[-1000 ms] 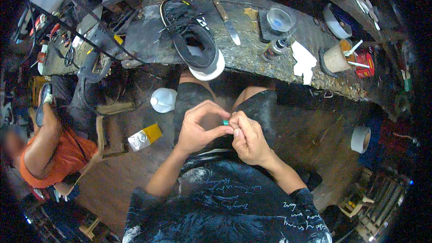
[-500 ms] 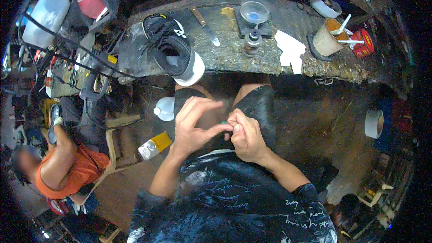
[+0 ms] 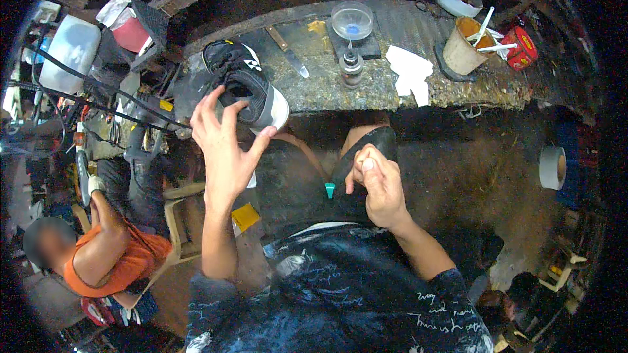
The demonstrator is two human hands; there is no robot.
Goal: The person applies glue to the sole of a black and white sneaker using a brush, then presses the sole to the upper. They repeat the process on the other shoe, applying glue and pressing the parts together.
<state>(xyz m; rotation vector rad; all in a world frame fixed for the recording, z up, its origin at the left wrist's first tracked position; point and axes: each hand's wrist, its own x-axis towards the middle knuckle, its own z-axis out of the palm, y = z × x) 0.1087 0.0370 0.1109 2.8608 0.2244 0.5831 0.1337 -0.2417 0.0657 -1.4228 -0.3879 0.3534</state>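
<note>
My left hand is raised with its fingers spread wide, holding nothing, just in front of a black sneaker with a white sole. The sneaker lies on the edge of the stained workbench. My right hand stays low over my lap with the fingers curled together; I see nothing in them. A small teal piece lies on my dark trousers just left of that hand, apart from it.
On the bench are a knife, a glass bowl, a small bottle, white paper, a cup of sticks and a red tin. A tape roll lies right. A person in an orange shirt sits lower left.
My hands were together at my lap over the teal piece. The left hand has let go and risen toward the sneaker; the teal piece now lies on my lap.
</note>
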